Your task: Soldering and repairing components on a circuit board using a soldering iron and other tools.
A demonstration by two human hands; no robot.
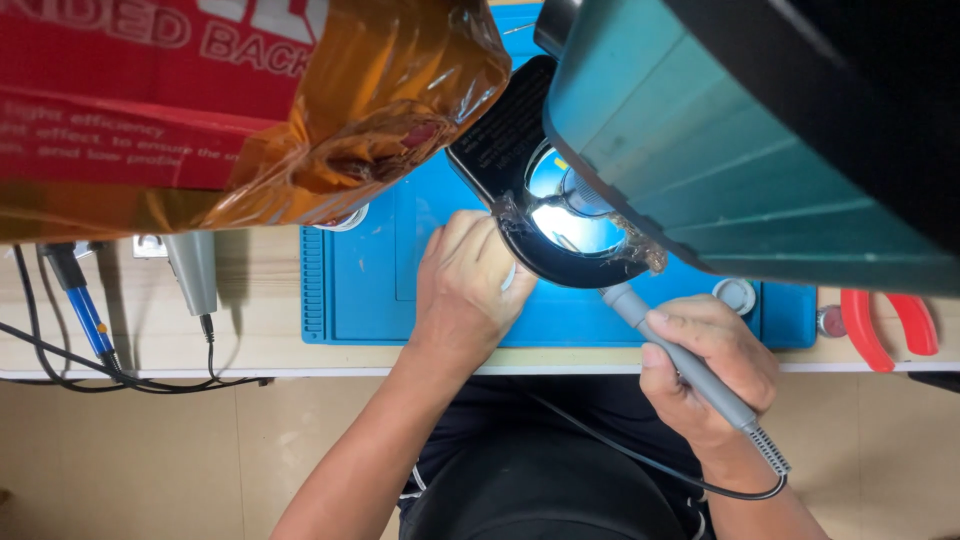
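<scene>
My right hand (706, 365) grips a grey pen-shaped corded tool (690, 375) like a pencil, with its tip reaching under the lit ring lamp (570, 215) of a teal microscope head (730, 140). My left hand (468, 285) rests on the blue work mat (360, 290) right at the lamp's left rim, fingers curled under it; whatever they hold there is hidden. The tool's black cable (640, 460) loops back past my wrist.
A red box in an amber plastic bag (250, 110) hangs over the upper left. A blue-handled tool (85, 310) and a grey handpiece (192, 270) hang with cables at the left. Red-handled pliers (885, 325) lie at the right; a small white disc (737, 294) sits on the mat.
</scene>
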